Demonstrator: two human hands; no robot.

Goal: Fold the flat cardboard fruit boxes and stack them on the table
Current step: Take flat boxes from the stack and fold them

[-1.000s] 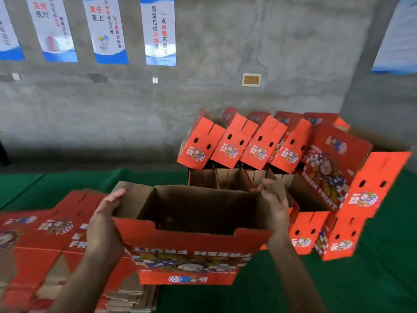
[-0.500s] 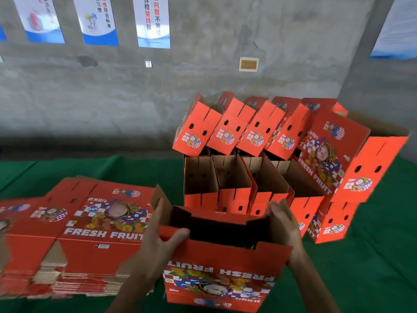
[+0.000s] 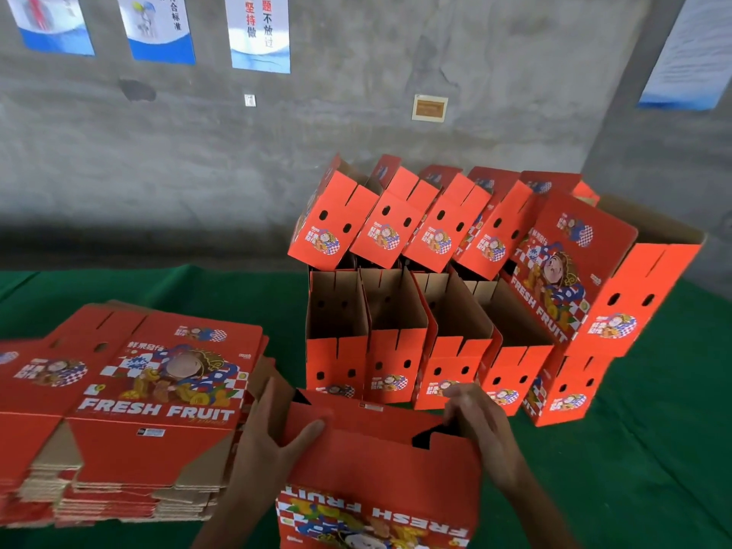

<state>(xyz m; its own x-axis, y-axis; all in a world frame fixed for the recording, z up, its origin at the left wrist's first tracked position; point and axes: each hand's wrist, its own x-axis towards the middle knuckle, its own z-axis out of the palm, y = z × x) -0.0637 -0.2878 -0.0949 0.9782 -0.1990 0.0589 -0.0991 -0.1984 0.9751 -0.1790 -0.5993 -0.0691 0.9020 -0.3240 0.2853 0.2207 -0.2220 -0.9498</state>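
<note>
Both forearms are bare to the frame's edge; left grip [image 3: 273,433] and right grip [image 3: 483,429] ungloved, ringless.

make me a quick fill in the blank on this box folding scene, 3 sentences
1. Both hands hold the red cardboard fruit box whose printed words appear ____ to the camera.
2. The pile of flat red cardboard boxes lies on the person's ____ side.
3. The cloth covering the table is ____.

Missing words: upside down; left; green
</note>
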